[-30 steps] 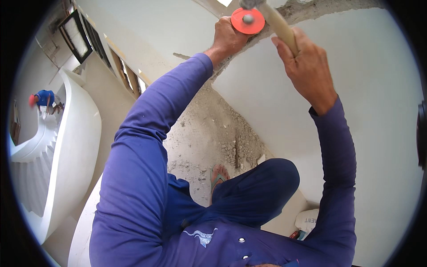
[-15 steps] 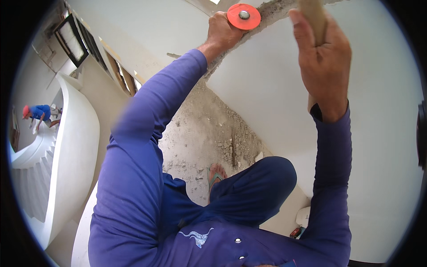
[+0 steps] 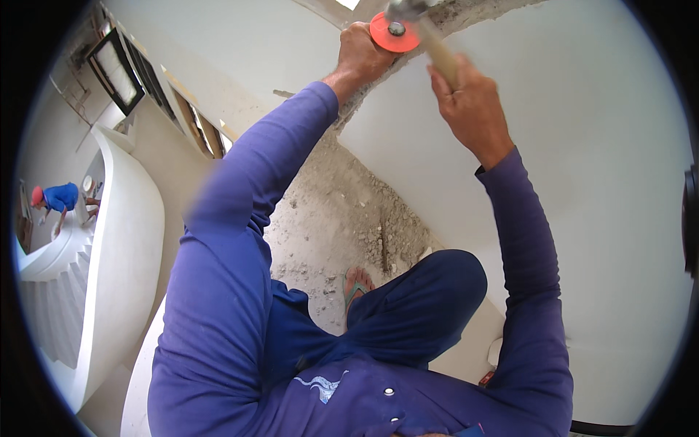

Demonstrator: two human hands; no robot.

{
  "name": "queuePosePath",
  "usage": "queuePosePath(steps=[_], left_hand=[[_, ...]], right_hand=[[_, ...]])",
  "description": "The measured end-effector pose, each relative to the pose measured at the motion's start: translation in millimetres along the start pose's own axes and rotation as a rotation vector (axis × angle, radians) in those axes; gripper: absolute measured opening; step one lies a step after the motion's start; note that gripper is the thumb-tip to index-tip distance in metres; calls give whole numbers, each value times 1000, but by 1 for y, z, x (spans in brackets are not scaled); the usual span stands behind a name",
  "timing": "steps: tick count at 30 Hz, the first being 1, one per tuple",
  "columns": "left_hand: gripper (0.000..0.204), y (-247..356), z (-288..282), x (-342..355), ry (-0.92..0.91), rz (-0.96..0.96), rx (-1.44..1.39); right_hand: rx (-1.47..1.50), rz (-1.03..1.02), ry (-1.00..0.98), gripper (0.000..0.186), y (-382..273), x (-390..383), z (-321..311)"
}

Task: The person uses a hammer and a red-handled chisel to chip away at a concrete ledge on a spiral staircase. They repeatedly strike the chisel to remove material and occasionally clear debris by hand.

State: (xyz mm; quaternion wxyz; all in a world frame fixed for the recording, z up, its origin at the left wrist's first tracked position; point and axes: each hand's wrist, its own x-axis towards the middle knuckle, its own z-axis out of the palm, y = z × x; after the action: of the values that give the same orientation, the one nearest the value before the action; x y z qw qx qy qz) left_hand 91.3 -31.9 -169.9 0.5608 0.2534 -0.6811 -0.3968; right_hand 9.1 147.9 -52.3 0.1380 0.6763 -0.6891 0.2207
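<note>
While chisel with orange guard disc (image 3: 394, 32) was gripped in left hand (image 3: 362, 54) against broken wall edge (image 3: 466, 13), hammer (image 3: 429, 36) was clenched in right hand (image 3: 470, 109); chipping step judged underway; next blow called for square aim on chisel head.

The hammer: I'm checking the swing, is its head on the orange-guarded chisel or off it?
On it, or nearly: the hammer head sits against the chisel end, gripped by the right hand; blur hides contact.

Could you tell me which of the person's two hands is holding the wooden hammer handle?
The right hand grips the wooden hammer handle. The left hand instead holds the chisel with the orange round guard against the wall.
</note>
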Motion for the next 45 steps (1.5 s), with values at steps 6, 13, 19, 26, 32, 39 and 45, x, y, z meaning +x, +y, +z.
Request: queuePosePath(steps=[6,13,19,26,32,39,45], left_hand=[[36,-15,-22,6,2,24,-88],[24,-11,-31,6,-34,51,-229],[29,-21,-13,-3,125,125,-174],[32,-1,-2,-1,119,56,-95],[28,35,-6,-1,64,-22,-176],[27,23,-11,4,71,47,-154],[28,28,0,9,102,-29,-199]], right_hand=[[287,243,-147,38,-10,-7,-4],[799,467,4,35,-40,-55,-17],[752,318,66,35,-45,-60,-17],[447,-115,370,26,-54,-30,-31],[-154,-11,-57,37,-2,10,-21],[461,-72,444,36,-60,2,-36],[38,2,-120,41,-18,18,-22]])
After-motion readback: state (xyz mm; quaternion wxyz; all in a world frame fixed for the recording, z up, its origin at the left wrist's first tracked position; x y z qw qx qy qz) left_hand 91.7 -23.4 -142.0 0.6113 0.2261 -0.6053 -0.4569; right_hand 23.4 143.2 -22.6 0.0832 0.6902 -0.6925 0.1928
